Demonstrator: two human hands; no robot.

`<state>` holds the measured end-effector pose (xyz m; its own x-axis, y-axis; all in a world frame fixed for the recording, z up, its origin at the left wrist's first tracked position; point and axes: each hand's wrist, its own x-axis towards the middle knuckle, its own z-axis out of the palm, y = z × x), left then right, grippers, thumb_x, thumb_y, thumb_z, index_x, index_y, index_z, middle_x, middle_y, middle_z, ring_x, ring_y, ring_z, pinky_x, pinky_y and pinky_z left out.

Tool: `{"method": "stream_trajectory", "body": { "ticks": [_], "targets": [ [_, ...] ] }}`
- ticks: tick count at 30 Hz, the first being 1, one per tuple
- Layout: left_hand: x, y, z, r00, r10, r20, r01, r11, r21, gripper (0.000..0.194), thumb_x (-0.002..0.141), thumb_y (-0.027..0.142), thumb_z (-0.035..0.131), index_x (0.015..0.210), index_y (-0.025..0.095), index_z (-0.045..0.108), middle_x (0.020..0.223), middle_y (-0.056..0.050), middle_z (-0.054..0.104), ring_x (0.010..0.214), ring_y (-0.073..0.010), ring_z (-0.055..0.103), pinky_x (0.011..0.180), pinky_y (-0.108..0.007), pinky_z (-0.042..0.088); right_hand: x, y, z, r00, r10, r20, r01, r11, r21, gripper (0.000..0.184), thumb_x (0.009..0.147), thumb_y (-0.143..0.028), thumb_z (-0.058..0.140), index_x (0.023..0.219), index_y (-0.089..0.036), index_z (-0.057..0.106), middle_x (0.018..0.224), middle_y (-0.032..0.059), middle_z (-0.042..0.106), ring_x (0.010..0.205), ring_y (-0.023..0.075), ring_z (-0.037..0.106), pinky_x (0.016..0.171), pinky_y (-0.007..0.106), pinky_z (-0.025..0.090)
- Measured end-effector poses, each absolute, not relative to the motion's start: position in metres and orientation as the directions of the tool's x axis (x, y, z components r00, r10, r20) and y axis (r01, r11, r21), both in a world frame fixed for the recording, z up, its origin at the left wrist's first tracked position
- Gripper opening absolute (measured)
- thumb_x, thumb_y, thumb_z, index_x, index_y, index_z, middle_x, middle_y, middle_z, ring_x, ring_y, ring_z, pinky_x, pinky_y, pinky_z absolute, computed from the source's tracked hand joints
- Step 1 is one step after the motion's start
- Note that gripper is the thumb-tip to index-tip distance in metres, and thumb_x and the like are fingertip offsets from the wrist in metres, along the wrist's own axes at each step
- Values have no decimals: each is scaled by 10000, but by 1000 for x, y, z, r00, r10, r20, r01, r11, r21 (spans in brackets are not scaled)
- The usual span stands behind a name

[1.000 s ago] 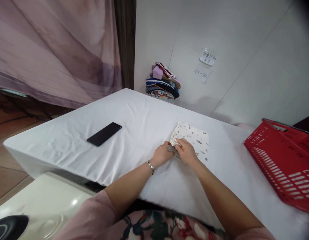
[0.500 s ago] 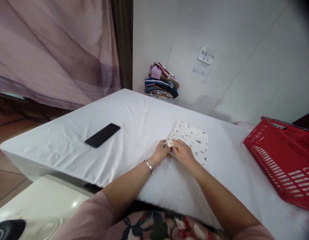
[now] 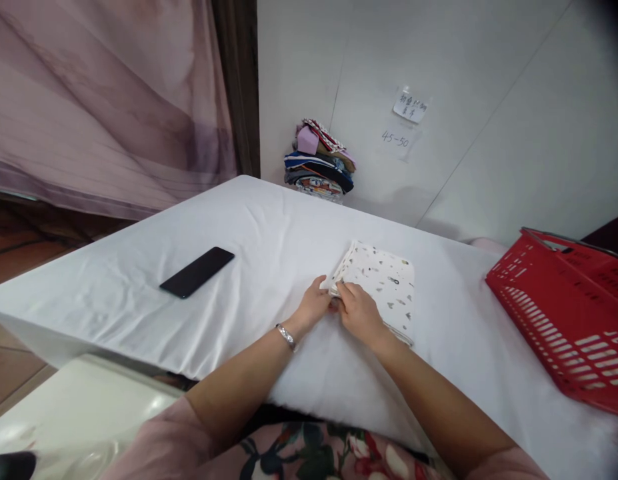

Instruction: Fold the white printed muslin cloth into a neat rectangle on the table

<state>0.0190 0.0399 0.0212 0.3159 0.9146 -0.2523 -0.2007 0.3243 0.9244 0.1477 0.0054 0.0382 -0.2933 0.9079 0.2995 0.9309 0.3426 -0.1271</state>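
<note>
A folded white cloth (image 3: 383, 277) with a small dark print lies flat on the white-covered table (image 3: 269, 247). At its near left corner, my right hand (image 3: 359, 313) is closed, with thumb and fingers pinching the layered edge. My left hand (image 3: 313, 305), a silver bracelet on its wrist, meets the same corner from the left. Its thumb points up beside the edge, while its fingers grip at the corner, their tips partly hidden by the right hand.
To the left lies a black phone (image 3: 197, 272). A red plastic basket (image 3: 563, 320) stands on the right. Behind the table's far edge is a stack of folded fabrics (image 3: 319, 160) against the wall. A white glossy surface (image 3: 103, 393) sits at lower left.
The cloth's bunched near left corner now lies flatter and squarer. Both hands have shifted slightly left and my left thumb has lifted. The view has turned a little to the right.
</note>
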Motion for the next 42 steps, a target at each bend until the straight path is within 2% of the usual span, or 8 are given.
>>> {"method": "stream_trajectory", "body": {
  "ticks": [6,11,19,25,29,35,39,42],
  "targets": [
    [19,41,14,344,927,-149,-158,214,964,765,695,16,461,1397,166,195,785,2,619,627,-95,574,620,-229,493,151,5,37,-286,910,300,923,346,-168,380,835,-176,442,1214,-167,463,1015,98,567,956,226,499,792,330,410],
    [18,42,11,349,931,-112,-74,146,987,809,661,10,488,1398,210,222,853,-5,640,602,-79,557,597,-204,467,154,6,37,-301,909,288,914,361,-186,395,824,-172,456,1219,-173,466,1015,97,570,958,226,505,787,327,417],
    [20,42,5,367,930,-32,-93,71,993,800,625,15,512,1361,223,278,1073,-51,610,632,-78,575,628,-235,499,160,11,35,-314,910,270,905,373,-203,453,797,-80,395,1237,-170,452,1043,95,565,983,208,500,794,299,416],
    [24,47,-5,314,938,-146,11,150,989,774,657,81,588,1358,162,271,1151,-106,591,805,-135,622,663,-234,512,165,17,34,-303,906,295,875,387,-290,463,758,-46,372,1180,-186,504,995,73,575,950,192,510,787,291,423],
    [24,48,-3,295,936,-192,4,200,980,791,638,67,612,1352,156,283,1228,-131,550,901,-174,615,658,-246,525,165,18,41,-303,910,281,865,387,-320,434,748,-46,366,1121,-199,527,958,58,569,906,177,514,771,269,414],
    [24,50,3,258,943,-210,28,210,977,672,643,1,530,1280,148,374,1157,-112,579,755,-129,624,611,-230,527,167,18,51,-288,915,281,862,375,-339,325,745,-41,356,953,-196,553,857,37,548,816,165,512,704,247,393],
    [19,54,7,132,985,-112,25,110,994,564,659,20,511,1204,148,439,1095,-80,574,668,-83,595,613,-214,514,169,19,54,-282,911,299,865,377,-332,306,753,-42,351,933,-202,541,848,29,537,811,164,509,701,244,388],
    [17,55,6,106,994,-36,6,36,999,519,684,50,500,1190,154,447,1075,-68,560,667,-72,574,621,-212,503,166,20,53,-304,908,287,864,390,-319,333,748,-33,352,968,-201,537,857,30,536,819,162,510,708,243,390]
  ]
}}
